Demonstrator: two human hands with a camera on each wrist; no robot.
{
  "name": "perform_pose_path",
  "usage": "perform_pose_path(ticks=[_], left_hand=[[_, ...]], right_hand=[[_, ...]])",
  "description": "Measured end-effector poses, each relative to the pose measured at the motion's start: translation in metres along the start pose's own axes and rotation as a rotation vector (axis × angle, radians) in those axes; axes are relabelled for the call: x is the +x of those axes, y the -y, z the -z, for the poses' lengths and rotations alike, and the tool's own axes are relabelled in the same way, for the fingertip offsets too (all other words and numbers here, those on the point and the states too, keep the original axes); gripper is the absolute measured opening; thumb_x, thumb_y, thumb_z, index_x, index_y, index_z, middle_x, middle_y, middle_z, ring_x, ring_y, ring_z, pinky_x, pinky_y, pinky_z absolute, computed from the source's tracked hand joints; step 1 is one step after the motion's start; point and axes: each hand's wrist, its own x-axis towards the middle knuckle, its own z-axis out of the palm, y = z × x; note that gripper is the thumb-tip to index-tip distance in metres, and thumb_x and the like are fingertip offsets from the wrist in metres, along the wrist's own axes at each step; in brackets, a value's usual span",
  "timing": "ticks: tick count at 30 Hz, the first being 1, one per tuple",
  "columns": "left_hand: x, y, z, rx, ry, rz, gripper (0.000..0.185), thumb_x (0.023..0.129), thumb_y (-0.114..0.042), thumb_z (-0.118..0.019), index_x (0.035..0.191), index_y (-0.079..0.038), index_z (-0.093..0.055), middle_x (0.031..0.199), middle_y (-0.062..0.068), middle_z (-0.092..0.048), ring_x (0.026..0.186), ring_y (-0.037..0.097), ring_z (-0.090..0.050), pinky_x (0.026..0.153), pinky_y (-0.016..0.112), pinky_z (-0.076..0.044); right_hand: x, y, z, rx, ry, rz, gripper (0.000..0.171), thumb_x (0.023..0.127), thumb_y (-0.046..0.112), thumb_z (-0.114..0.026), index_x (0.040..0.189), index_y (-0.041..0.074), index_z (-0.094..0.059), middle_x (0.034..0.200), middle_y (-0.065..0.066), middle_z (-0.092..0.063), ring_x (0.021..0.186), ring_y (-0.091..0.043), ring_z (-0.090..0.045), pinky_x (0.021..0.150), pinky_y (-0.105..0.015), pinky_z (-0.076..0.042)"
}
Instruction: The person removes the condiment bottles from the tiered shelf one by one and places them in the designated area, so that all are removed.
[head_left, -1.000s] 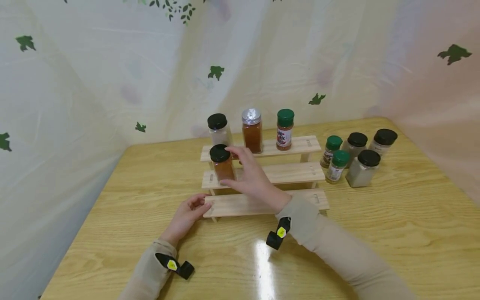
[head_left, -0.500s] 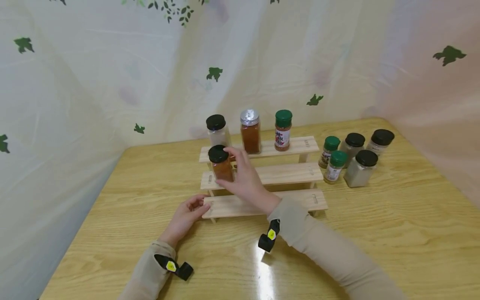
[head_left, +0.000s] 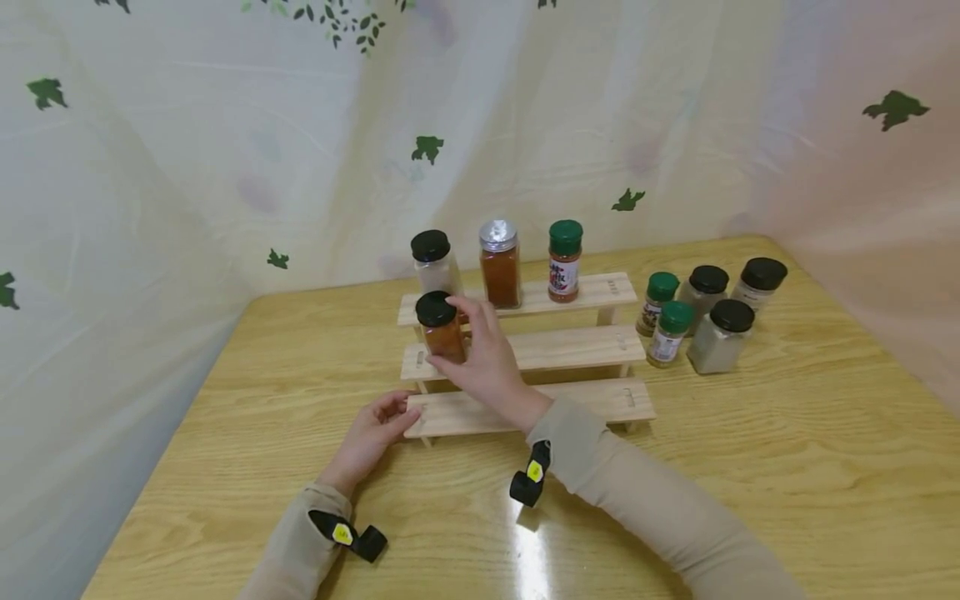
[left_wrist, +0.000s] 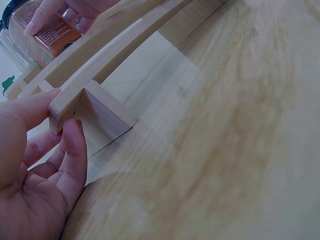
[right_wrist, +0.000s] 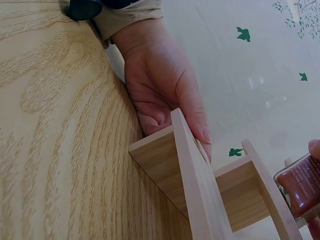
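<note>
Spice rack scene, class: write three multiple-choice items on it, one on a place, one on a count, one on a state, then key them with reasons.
1. Where does the jar of orange-brown spice in the right hand stand?
A. on the middle step of the rack
B. on the table by the wall
C. on the lowest step

2. How many jars stand on the top step?
A. one
B. three
C. five

3. What is the left hand doing?
A. lying flat, away from the rack
B. lifting a green-capped jar
C. holding the end of the lowest step

Answers: 1 A, the jar's base sits on the middle board. 2 B, three caps show there: black, silver, green. 3 C, thumb and fingers pinch the board's end.
</note>
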Motion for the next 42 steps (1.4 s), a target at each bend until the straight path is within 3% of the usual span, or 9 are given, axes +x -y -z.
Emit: perform_pose_path(ticks=[11,21,42], left_hand=[[-0.001,-0.002,0.000,0.000,-0.002,0.007,0.040,0.093,-0.018,-0.061,0.126,0.003,-0.052,0.100,0.006,-0.055,0.083,0.008,-0.052,0.070,0.019,-0.045],[-0.001,0.000,-0.001,-0.022,0.006,0.004,0.040,0.093,-0.017,-0.060,0.127,0.004,-0.051,0.100,0.005,-0.057,0.085,0.007,-0.054,0.072,0.018,-0.045],[-0.001,0.001,-0.001,-0.044,0.004,-0.007,0.040,0.094,-0.014,-0.059,0.127,0.006,-0.050,0.101,0.003,-0.057,0.087,0.007,-0.055,0.073,0.018,-0.046]], right_hand=[[-0.001,-0.001,-0.005,0.012,-0.063,0.052,0.075,0.075,0.014,-0.081,0.132,0.015,-0.032,0.125,-0.015,-0.042,0.110,-0.027,-0.050,0.087,-0.037,-0.050],[-0.004,-0.004,-0.001,0.039,-0.052,0.044,0.075,0.075,0.011,-0.080,0.133,0.016,-0.033,0.121,-0.014,-0.043,0.108,-0.026,-0.050,0.086,-0.037,-0.051],[-0.025,-0.008,0.052,0.077,-0.008,0.066,0.076,0.073,0.007,-0.080,0.134,0.012,-0.037,0.126,-0.015,-0.047,0.110,-0.029,-0.050,0.083,-0.046,-0.050]])
